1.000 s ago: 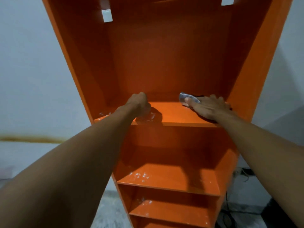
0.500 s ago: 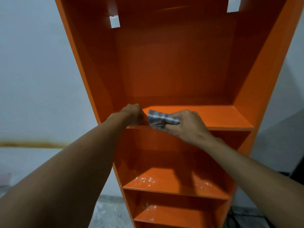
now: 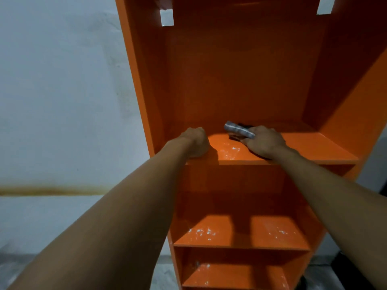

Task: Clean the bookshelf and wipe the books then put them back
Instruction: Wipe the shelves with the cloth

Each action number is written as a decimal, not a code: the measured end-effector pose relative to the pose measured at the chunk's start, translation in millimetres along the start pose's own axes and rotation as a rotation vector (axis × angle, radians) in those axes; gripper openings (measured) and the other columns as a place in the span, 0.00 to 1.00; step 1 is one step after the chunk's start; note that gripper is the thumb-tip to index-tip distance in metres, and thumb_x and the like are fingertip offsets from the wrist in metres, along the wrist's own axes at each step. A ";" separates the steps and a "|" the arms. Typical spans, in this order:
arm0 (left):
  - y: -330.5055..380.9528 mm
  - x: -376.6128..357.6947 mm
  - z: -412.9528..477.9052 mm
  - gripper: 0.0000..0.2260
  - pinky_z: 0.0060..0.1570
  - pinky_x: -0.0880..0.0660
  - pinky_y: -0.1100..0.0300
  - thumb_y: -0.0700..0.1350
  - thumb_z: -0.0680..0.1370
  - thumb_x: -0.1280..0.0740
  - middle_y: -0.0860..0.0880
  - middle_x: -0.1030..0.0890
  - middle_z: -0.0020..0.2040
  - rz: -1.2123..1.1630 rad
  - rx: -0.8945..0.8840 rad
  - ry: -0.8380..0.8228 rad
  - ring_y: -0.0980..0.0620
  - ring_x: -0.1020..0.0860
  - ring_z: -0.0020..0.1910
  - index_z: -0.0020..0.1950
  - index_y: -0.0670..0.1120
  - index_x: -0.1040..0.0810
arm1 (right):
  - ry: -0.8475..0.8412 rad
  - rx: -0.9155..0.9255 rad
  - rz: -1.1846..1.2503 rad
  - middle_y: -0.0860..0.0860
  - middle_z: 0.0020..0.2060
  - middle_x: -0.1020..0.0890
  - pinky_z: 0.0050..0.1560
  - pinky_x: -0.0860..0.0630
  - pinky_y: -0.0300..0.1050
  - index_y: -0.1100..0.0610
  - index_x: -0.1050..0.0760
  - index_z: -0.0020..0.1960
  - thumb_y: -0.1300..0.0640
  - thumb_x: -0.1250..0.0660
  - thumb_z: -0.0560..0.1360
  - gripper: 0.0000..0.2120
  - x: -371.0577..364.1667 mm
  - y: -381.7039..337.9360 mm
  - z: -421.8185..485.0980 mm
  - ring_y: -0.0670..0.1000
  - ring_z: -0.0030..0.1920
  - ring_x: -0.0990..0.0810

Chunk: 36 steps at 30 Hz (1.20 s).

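An orange bookshelf (image 3: 240,84) stands in front of me with no books on the shelves in view. My right hand (image 3: 265,144) grips a grey checked cloth (image 3: 238,129) and holds it down on the upper shelf board (image 3: 318,147), left of the middle. My left hand (image 3: 195,142) rests with curled fingers on the front left corner of the same board; what its fingers do is hidden. White wet or dusty smears (image 3: 229,151) lie on the board between my hands.
Two lower shelves (image 3: 240,233) show similar white specks. A pale wall (image 3: 62,91) with a brown stain line (image 3: 52,190) is on the left. Two small rectangular cut-outs (image 3: 167,17) pierce the back panel near the top.
My right hand swept the cloth from the shelf's right side to the front left, then pushed it back toward the rear middle. My left hand stayed at the front left corner.
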<state>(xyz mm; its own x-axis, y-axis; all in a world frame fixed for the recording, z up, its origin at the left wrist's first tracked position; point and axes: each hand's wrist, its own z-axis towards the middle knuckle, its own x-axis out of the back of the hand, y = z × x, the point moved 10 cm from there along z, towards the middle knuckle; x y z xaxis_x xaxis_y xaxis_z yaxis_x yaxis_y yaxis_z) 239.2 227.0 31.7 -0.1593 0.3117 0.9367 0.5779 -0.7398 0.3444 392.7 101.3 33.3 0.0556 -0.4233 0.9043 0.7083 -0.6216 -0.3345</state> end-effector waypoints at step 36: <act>-31.9 86.4 -70.8 0.18 0.75 0.46 0.47 0.52 0.80 0.37 0.45 0.27 0.69 1.374 -0.243 0.312 0.45 0.35 0.73 0.68 0.46 0.25 | -0.146 0.266 0.083 0.55 0.55 0.18 0.55 0.34 0.48 0.52 0.23 0.59 0.51 0.37 0.77 0.12 -48.8 -141.4 0.8 0.62 0.59 0.26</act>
<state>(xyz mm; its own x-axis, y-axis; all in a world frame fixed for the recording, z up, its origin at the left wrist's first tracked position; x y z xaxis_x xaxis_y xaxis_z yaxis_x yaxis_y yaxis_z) 150.3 235.3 106.1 0.2200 -0.8415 0.4935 0.2713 -0.4332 -0.8595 290.4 210.4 36.7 0.2076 -0.3544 0.9118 0.8552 -0.3867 -0.3450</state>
